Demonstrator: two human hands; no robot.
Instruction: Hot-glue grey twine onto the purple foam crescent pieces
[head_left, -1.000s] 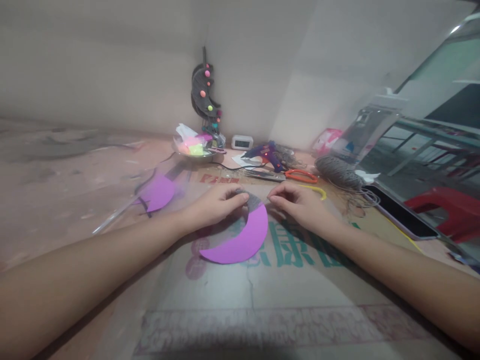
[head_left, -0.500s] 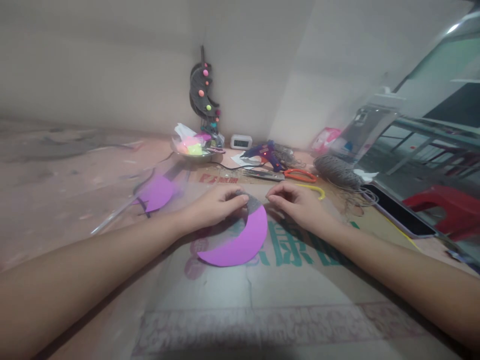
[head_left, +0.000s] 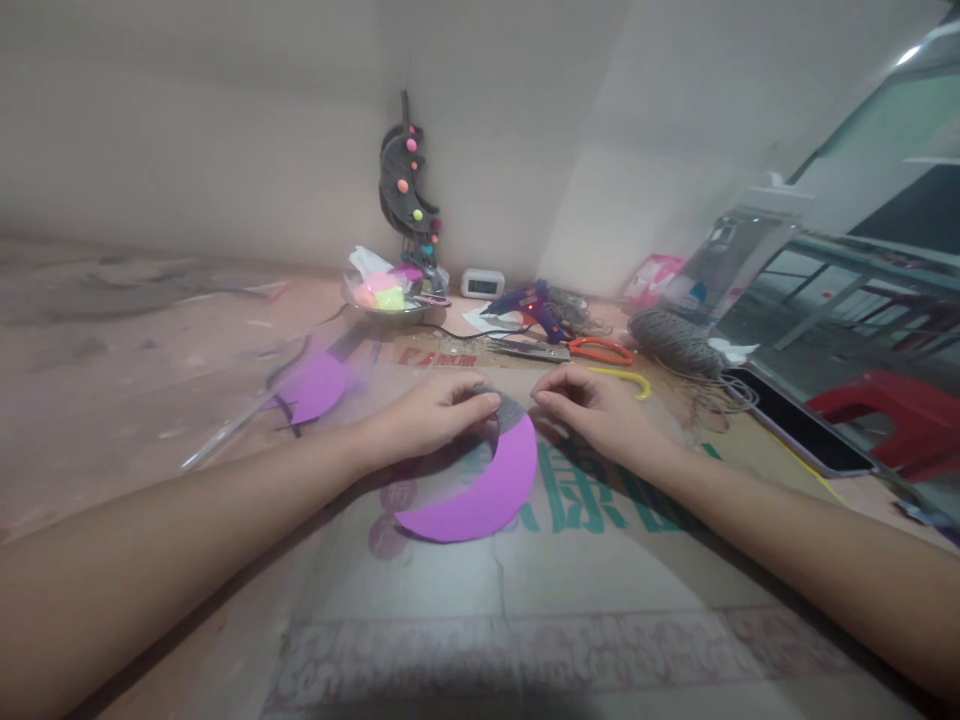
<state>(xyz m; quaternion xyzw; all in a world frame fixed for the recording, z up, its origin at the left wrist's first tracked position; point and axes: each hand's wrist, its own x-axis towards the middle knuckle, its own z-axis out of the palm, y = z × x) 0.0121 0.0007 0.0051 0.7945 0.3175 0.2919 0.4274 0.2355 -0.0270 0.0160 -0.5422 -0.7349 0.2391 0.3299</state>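
Observation:
A purple foam crescent [head_left: 487,490] lies flat on printed cardboard [head_left: 525,570] in the middle of the view. Its upper tip is wrapped in grey string [head_left: 508,406]. My left hand [head_left: 435,412] rests on that tip, fingers curled and pinching the wrapped part. My right hand [head_left: 592,410] sits just to the right of the tip, fingertips pinched together, apparently on the thin string, which is too fine to see clearly.
Behind the hands lie orange-handled scissors [head_left: 596,350], a blue glue gun [head_left: 529,305], a ball of grey twine [head_left: 671,343], a bowl of coloured bits [head_left: 386,295], a small clock [head_left: 482,284] and a finished dark crescent [head_left: 405,190] on the wall. Another purple piece [head_left: 315,387] lies left; a phone [head_left: 799,425] right.
Almost nothing moved. Both hands keep their pinch at the crescent's tip; the crescent's lower end has shifted very slightly.

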